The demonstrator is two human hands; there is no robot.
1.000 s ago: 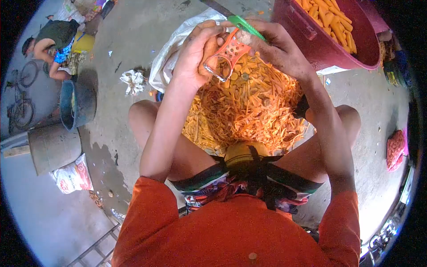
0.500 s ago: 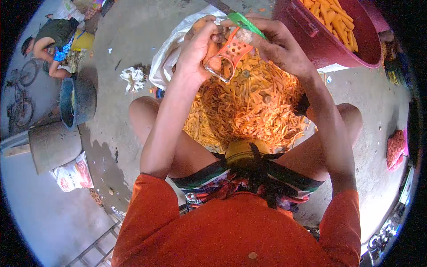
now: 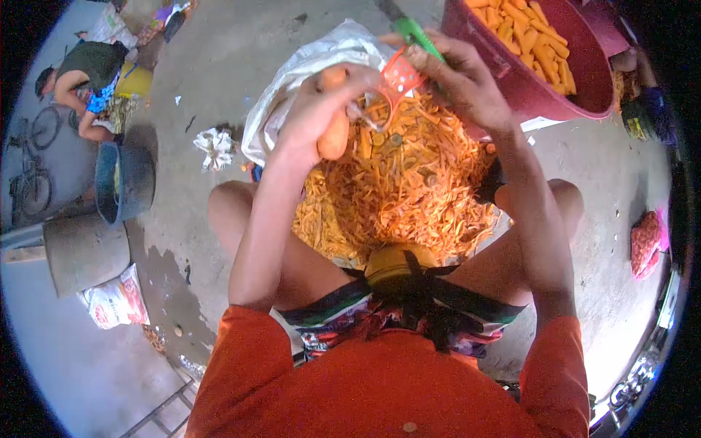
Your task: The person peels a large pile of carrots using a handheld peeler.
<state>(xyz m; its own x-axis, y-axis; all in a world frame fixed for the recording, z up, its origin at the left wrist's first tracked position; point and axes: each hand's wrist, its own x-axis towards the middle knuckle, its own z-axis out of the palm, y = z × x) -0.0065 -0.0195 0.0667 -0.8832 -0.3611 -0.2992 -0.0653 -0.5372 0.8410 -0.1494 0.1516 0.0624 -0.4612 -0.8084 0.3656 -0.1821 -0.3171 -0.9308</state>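
My left hand (image 3: 310,117) is wrapped round a carrot (image 3: 334,140), whose rounded lower end shows below the fingers. My right hand (image 3: 464,84) grips an orange peeler (image 3: 400,77) with holes in its body. Along the same hand lies a knife with a green handle (image 3: 418,38), its dark blade pointing up and away. The peeler's lower end is blurred and sits just right of the carrot. Beneath both hands spreads a big heap of carrot peelings (image 3: 431,190) between my legs.
A white sack (image 3: 266,120) lies behind the left hand. At upper right stands a dark red tub (image 3: 504,80) of peeled carrots (image 3: 544,51). Off to the left are a blue-grey tub (image 3: 135,182), a bent-over person (image 3: 87,73) and a bicycle (image 3: 33,175).
My left hand has turned and the carrot shows more of its length. The peeler has come away from the carrot toward the right, with my right hand a little lower.
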